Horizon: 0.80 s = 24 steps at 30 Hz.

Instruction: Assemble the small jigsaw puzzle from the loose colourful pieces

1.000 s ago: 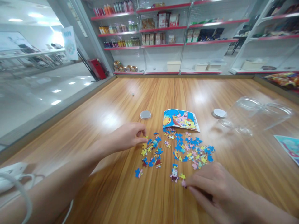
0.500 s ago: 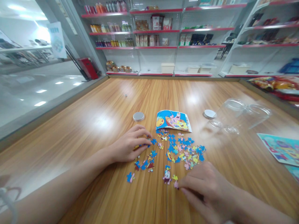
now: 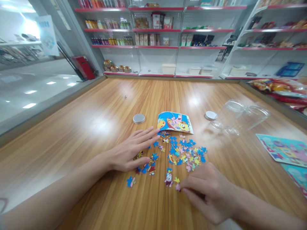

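My left hand [image 3: 131, 150] is stretched out above a loose group of jigsaw pieces [image 3: 153, 158], fingers extended and its tips by the lower left corner of a cartoon picture card [image 3: 175, 122]. My right hand [image 3: 206, 188] is curled, with thumb and forefinger pinched at the edge of a small pink and yellow jigsaw piece [image 3: 177, 186] on the table. Just left of that piece lies a joined strip of pieces showing a pink figure with big eyes [image 3: 169, 179]. A larger scatter of blue, yellow and pink pieces [image 3: 187, 150] spreads beyond the right hand.
Two silver lids [image 3: 138, 118] [image 3: 210, 115] lie beyond the pieces. Clear jars [image 3: 240, 115] rest on their sides at right, above turquoise cartoon cards [image 3: 283, 148]. The wooden table [image 3: 83, 124] has a raised edge, with stocked shelves [image 3: 153, 47] behind it.
My left hand has straightened its fingers and lifted away from the pieces, its tips moving toward the card. The right hand stays at the same piece. The view has shifted slightly.
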Each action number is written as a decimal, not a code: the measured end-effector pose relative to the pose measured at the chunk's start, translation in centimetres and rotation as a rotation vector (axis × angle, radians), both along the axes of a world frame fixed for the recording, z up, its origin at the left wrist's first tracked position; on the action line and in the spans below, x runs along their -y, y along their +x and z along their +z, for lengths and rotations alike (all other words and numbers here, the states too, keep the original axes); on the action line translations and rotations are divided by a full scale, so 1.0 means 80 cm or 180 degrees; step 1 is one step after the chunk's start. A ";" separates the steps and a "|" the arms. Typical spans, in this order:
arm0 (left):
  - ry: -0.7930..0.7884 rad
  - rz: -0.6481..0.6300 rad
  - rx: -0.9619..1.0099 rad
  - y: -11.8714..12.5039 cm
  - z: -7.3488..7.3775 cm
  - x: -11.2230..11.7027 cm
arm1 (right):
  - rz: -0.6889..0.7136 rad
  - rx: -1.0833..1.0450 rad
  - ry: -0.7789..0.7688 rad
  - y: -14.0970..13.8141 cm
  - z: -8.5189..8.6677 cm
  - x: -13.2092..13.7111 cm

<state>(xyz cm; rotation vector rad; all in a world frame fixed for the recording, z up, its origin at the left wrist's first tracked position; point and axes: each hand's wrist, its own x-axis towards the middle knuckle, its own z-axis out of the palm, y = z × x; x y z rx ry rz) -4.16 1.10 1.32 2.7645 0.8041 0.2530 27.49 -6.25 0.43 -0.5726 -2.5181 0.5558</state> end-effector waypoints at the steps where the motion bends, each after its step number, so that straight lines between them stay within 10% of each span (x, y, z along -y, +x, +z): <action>1: -0.0064 0.0005 -0.0087 0.004 0.000 0.004 | -0.0003 0.0012 0.0004 0.000 0.000 0.000; 24: -0.0063 -0.0055 -0.0419 -0.018 -0.002 -0.010 | -0.0574 -0.0231 0.0155 -0.004 0.006 -0.002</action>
